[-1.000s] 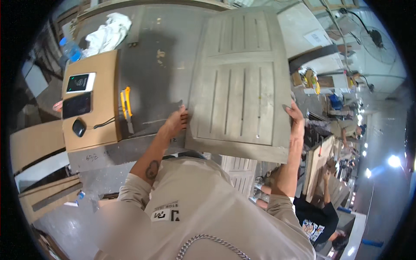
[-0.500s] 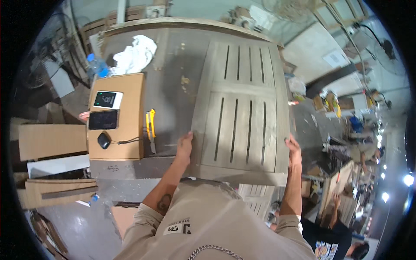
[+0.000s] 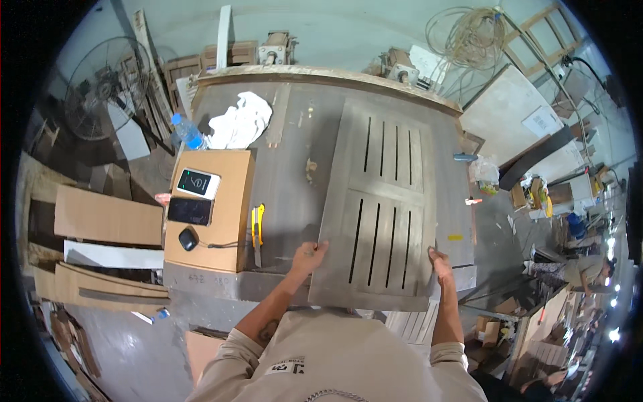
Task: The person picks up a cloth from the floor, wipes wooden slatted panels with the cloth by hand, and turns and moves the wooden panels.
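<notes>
A grey-brown wooden panel [image 3: 387, 190] with two rows of long slots lies over the workbench [image 3: 284, 174], its near end reaching past the bench's front edge toward my body. On its left edge, near the front, is my left hand [image 3: 310, 257], thumb on top and fingers closed on the side. My right hand [image 3: 441, 264] grips the opposite edge, its fingertips partly hidden by the panel. Left of the panel rests a yellow box cutter [image 3: 258, 231] with its blade out, beside a cardboard box [image 3: 221, 234].
On the box lie a white device [image 3: 198, 182], a dark phone [image 3: 190, 211] and a small black case [image 3: 188, 238]. A white cloth [image 3: 242, 122] and a water bottle [image 3: 187, 132] are farther back. A blue-grey tool [image 3: 463, 157] sits at the bench's right edge.
The view has tilted up, showing more of the far wall. Against the bench, the panel has shifted left, uncovering a strip on the right with a yellow piece. Both hands keep their hold.
</notes>
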Motion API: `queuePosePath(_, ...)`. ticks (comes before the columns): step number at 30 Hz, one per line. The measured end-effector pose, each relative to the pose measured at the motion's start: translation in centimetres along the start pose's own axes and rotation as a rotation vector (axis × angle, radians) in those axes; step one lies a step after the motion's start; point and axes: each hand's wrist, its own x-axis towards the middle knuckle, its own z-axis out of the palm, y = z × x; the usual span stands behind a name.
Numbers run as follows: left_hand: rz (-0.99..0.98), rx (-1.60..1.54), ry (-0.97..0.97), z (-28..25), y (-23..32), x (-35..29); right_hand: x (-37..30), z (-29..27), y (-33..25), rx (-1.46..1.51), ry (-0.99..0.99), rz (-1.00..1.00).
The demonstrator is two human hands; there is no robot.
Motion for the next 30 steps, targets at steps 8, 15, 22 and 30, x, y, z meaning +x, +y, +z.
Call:
queuePosePath(8, 0.982, 0.185, 0.418, -19.8, -2.0, 26.3, -8.6, 1.3, -2.7, -0.135, 0.386, -0.219)
queuePosePath(15, 0.312, 1.302, 0.638, -30.7, 4.7, 35.2, -22.9, 3.4, 9.3, 0.037, 0.759, 0.101)
queuePosePath(22, 0.342, 1.281, 0.38, -35.0, 9.4, 29.0, -34.5, 10.5, 17.1, 0.213, 0.897, 0.412)
queuePosePath(30, 0.845, -0.123, 0.629, -27.1, 25.5, 0.7, -26.7, 12.6, 4.8, 0.024, 0.722, 0.008)
